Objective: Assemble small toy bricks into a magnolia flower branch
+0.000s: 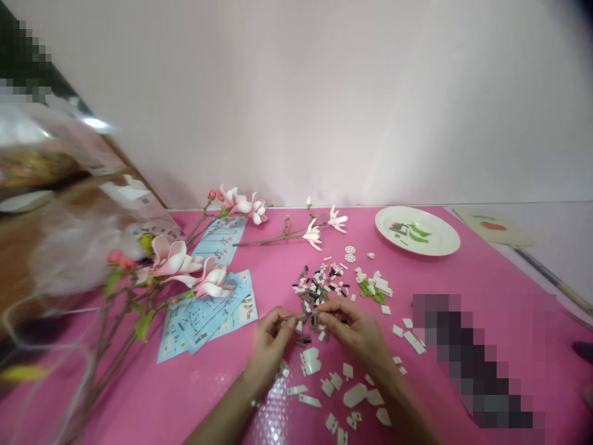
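Observation:
Over a pile of small building bricks [319, 285], brown, black and white, my two hands work close together. My left hand [271, 340] is closed, pinching a thin grey-brown brick stem [300, 317] between thumb and fingers. Just to its right, my right hand [352, 324] has thumb and forefinger drawn together near the stem's end; what lies between those fingertips is too small to make out. White plate-like pieces [356, 394] lie scattered in front of the hands. Green and white pieces [374, 287] form a small heap beyond the right hand.
Brick-built magnolia branches [173, 256] lie at left over blue instruction sheets [208, 318]. A smaller white-flowered branch [278, 238] is at the back. A white plate [445, 238] holding green pieces stands at back right. Clear plastic bags [78, 247] crowd the left edge.

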### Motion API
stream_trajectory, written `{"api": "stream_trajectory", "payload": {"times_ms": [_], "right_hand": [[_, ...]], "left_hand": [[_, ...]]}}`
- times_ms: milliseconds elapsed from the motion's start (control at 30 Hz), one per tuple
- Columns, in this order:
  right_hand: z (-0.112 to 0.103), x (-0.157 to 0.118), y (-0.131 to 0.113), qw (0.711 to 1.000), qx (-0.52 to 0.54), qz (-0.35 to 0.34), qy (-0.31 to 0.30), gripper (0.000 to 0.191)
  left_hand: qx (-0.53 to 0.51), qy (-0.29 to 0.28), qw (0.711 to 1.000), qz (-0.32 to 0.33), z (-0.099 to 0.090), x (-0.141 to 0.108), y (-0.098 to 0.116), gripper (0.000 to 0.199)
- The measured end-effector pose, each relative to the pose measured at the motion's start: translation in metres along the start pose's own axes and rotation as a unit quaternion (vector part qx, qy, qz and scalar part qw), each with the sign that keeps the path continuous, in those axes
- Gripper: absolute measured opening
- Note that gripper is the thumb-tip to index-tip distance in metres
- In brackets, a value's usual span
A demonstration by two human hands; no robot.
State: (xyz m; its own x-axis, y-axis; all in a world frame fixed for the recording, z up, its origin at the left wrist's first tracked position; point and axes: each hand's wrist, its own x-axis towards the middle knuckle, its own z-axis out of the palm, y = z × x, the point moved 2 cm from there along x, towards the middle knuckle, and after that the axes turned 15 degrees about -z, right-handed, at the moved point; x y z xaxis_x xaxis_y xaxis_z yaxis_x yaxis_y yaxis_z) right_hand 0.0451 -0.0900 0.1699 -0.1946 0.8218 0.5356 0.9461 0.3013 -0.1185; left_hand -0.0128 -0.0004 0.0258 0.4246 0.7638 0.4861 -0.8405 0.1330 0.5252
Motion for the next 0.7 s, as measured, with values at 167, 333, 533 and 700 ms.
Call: {"api": "stream_trajectory", "payload": {"times_ms": [167, 333, 533, 700], "right_hand": [[0.0034, -0.0014, 0.0013, 0.998, 0.051, 0.021, 0.011, 0.019], [0.0041, -0.0031, 0.0028, 0.997, 0.076, 0.032, 0.014, 0.019], [0.0009, -0.0029, 0.0030, 0.997, 0.059, 0.032, 0.025, 0.022], [0.0053, -0.0030, 0.0018, 0.999, 0.041, 0.022, -0.004, 0.017]], "left_hand": [[-0.015, -0.015, 1.000, -0.006, 0.0003, -0.0006, 0.0002, 0.024], [-0.013, -0.020, 1.000, -0.009, 0.0020, -0.0021, 0.0004, 0.023], [-0.009, -0.016, 1.000, -0.010, 0.0027, -0.0023, -0.0001, 0.023], [-0.021, -0.044, 0.999, -0.009, 0.0030, -0.0020, -0.0041, 0.021]]}}
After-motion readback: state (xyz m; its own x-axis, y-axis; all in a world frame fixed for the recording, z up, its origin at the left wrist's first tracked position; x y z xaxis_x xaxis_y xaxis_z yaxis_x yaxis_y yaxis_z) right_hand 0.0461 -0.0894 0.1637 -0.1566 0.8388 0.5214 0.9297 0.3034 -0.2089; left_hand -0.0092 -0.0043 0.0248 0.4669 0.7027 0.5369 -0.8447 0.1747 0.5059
